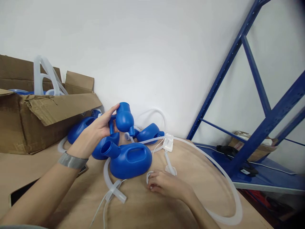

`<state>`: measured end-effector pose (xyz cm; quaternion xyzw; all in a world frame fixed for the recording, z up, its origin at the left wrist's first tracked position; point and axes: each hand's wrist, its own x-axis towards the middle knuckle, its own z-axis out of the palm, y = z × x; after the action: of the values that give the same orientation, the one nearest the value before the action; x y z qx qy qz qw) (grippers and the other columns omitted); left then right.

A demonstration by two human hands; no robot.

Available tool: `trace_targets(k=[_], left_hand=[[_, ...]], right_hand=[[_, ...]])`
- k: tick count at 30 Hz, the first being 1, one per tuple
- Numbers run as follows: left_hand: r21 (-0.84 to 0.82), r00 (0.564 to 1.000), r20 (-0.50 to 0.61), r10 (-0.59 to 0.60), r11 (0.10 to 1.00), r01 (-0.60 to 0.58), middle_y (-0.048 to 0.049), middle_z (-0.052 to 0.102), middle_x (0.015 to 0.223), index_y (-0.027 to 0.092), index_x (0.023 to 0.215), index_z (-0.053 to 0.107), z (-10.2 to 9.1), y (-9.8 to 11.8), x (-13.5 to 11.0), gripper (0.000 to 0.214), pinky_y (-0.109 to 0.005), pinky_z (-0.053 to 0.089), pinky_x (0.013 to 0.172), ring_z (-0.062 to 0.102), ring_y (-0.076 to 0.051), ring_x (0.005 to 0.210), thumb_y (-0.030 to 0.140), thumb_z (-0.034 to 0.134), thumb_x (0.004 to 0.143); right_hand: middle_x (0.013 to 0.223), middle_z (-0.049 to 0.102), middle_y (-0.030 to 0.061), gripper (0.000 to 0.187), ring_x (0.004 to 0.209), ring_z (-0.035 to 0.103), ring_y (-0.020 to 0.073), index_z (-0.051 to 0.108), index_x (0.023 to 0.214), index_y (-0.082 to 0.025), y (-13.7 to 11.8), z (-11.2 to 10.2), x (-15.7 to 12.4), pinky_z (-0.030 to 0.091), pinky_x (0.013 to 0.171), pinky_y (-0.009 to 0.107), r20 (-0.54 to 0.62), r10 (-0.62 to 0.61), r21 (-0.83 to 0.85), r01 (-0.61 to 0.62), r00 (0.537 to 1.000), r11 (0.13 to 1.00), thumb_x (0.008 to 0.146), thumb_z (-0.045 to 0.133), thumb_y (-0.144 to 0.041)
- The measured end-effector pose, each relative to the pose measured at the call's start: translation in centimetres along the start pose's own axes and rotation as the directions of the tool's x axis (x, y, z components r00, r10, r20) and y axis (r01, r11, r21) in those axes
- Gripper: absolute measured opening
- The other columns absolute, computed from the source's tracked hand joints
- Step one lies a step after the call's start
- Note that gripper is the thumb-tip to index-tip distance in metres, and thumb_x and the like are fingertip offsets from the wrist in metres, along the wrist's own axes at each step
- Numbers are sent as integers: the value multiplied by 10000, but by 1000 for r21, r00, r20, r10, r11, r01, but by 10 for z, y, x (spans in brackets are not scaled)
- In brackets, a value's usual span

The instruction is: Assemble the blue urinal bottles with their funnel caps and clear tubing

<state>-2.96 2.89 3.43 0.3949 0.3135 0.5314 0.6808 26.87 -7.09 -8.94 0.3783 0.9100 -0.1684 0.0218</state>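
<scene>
Clock dirs taken from the front blue jug on the desk: L hand is up nr 12 o'clock, closed round the handle side of a blue bulb part, a fingertip up by its wide mouth, ribbed nozzle pointing down, whole thing raised clear of the desk. R hand is low at 4 o'clock, half curled, fingertips at a small white loop (can't tell if it's pinched or just touched). Step in hand looks like a hold-up: L presents the part, R is busy w/ the loop. Long clear hose sweeps approx 1 to 4 o'clock; short tube ends cross at 7; white strip sits at 2, another blue jug at 1, open carton w/ more tubing at 10. Judging from this layout, the next move calls for a firm L grip on the handle, nozzle clear of the jugs below, & light R fingers, since thin cords and hose lie close enough to snag.
</scene>
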Motion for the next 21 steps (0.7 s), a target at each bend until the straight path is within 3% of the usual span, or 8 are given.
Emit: trace_targets(k=[2,5,7,10,12,15,18,21], left_hand=[[-74,995,-57,-85,994,81,16,616,567,230,819,616,4,-1,-2,357,-338,593,510,579,-165,459,514,825,771],[-29,992,-12,-126,992,126,-26,678,663,206,876,654,14,-4,-10,343,-375,630,611,658,-207,572,504,802,790],[101,995,69,-76,993,69,-36,692,710,197,897,662,20,-7,-19,383,-377,629,639,687,-227,642,494,845,738],[317,968,249,23,943,-104,-25,707,784,206,908,661,27,-14,-31,463,-316,594,635,693,-213,701,467,924,630],[424,926,374,44,880,-213,-25,720,863,215,931,675,31,-18,-37,459,-285,568,673,694,-203,766,474,919,641],[525,864,496,87,763,-378,-29,728,973,228,958,704,34,-20,-41,381,-279,533,785,679,-211,916,495,857,734],[528,824,552,126,712,-463,-26,725,982,229,933,700,33,-19,-41,366,-290,503,841,656,-227,981,494,853,733],[515,822,549,154,712,-477,-26,718,964,227,908,688,31,-18,-40,379,-304,504,843,647,-240,985,499,862,710]], right_hand=[[1064,744,54,214,997,691,207,754,1098,-220,-2,-12,-11,534,891,306,-52,-12,83,16,999,996,994,572,-176],[1104,739,57,252,992,691,200,717,1223,-247,-11,-44,-27,550,890,318,-286,-33,155,81,958,985,1031,557,-275],[1100,727,53,266,1001,681,199,703,1259,-280,-21,-69,-36,555,900,339,-505,-66,134,154,860,979,1040,556,-313],[996,695,31,396,918,661,186,609,1416,-339,-40,-99,-37,570,857,350,-738,-146,48,267,659,963,1023,601,-287],[1004,672,37,438,938,647,187,584,1451,-355,-51,-108,-29,573,866,361,-789,-197,-4,315,581,949,1024,597,-256],[1024,635,49,401,1003,627,191,636,1406,-356,-62,-108,-10,571,916,380,-803,-288,-65,403,522,913,1026,590,-237],[1120,596,65,301,1113,620,202,725,1287,-342,-64,-105,6,561,994,401,-814,-306,-54,459,494,887,1010,620,-284],[1382,551,89,247,1331,549,246,739,1210,-305,-64,-107,15,492,1117,450,-820,-265,2,466,507,885,1022,585,-351]])
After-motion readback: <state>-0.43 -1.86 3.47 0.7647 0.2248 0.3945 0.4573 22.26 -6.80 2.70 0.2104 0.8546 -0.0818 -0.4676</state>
